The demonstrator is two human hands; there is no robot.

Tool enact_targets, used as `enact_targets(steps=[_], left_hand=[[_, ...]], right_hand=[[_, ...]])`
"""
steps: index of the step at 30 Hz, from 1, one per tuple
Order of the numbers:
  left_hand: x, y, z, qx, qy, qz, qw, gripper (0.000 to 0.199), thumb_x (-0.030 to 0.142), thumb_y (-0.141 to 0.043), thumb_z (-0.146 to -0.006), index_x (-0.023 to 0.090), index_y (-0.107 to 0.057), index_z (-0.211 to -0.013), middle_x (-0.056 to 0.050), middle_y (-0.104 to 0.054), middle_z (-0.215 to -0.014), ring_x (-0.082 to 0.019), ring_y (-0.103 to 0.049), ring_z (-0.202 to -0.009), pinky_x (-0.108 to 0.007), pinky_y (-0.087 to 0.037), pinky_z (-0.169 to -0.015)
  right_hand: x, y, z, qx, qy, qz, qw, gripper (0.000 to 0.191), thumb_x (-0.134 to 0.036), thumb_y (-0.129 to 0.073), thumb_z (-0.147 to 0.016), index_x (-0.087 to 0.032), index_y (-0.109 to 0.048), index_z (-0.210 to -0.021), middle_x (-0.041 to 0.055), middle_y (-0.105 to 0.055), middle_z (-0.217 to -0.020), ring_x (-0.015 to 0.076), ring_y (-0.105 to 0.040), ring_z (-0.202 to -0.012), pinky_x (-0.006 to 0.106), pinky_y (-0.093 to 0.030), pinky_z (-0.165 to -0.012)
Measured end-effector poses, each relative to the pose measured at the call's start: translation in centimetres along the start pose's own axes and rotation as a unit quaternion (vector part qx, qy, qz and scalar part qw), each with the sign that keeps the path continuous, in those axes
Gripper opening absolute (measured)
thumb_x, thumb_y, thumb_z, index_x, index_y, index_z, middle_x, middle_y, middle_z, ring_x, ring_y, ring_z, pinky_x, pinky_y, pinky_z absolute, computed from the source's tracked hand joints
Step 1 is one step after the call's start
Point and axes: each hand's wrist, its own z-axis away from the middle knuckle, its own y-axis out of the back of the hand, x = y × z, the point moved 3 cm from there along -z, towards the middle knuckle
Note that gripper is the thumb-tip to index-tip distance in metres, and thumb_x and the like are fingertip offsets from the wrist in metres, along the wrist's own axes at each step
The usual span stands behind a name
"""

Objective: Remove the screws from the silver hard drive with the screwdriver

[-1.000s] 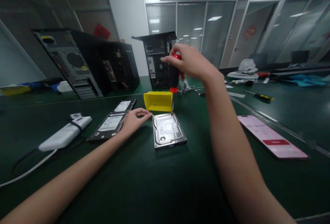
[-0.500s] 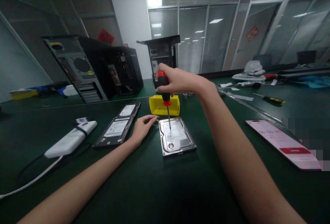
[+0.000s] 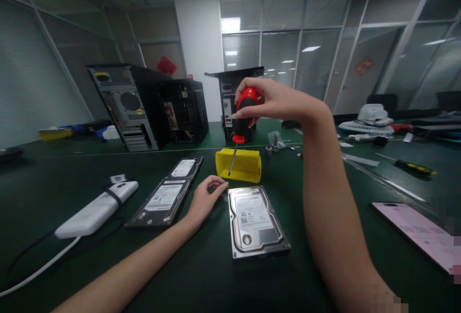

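My right hand grips a red and black screwdriver, its shaft slanting down and left. The tip hangs in front of a yellow plastic bin, above the table. Below lies a silver hard drive, label up, which the screwdriver does not touch. My left hand rests on the table at the drive's upper left corner, thumb and fingertips pinched together. Whatever is between them is too small to make out. Left of that hand, two more hard drives lie end to end.
A white power strip with its cord lies at left. Computer cases stand at the back. A small plastic bag sits behind the bin. On the right are a pink phone and a yellow-black screwdriver.
My right hand has lifted the screwdriver off the drive's label and tilted it toward the bin. The left hand keeps its pinch by the drive's corner. The view has tipped upward.
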Motion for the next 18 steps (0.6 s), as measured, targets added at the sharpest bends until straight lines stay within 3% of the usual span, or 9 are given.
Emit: enact_targets(steps=[5,8,18], left_hand=[[0.6,-0.1,0.3,-0.025,0.020,-0.004,0.999,0.024,0.039,-0.069,-0.079,0.016,-0.068,-0.087,-0.008,-0.072,-0.095,-0.023,-0.066,-0.093,-0.036,-0.048,-0.088],[0.9,-0.2,0.4,-0.041,0.034,-0.014,0.998,0.023,0.038,-0.069,-0.080,0.016,-0.069,-0.087,-0.008,-0.073,-0.097,-0.023,-0.065,-0.094,-0.037,-0.048,-0.089],[1.3,-0.4,0.5,-0.052,0.074,-0.025,0.996,0.023,0.036,-0.072,-0.076,0.016,-0.070,-0.088,-0.007,-0.073,-0.098,-0.023,-0.065,-0.095,-0.036,-0.047,-0.090]], right_hand=[[2.5,-1.9,-0.8,-0.017,0.053,-0.053,0.997,0.036,-0.032,-0.075,-0.078,-0.015,-0.055,-0.102,0.0046,-0.057,-0.101,0.0146,-0.064,-0.082,0.024,-0.058,-0.061],[3.5,-2.7,-1.7,0.007,0.056,-0.067,0.996,0.034,-0.032,-0.074,-0.078,-0.016,-0.055,-0.101,0.0043,-0.057,-0.100,0.0136,-0.063,-0.081,0.020,-0.056,-0.057],[3.5,-4.1,-2.2,-0.053,0.022,-0.030,0.998,0.032,-0.028,-0.073,-0.081,-0.017,-0.054,-0.105,0.0038,-0.062,-0.099,0.0079,-0.061,-0.069,0.014,-0.051,-0.053]])
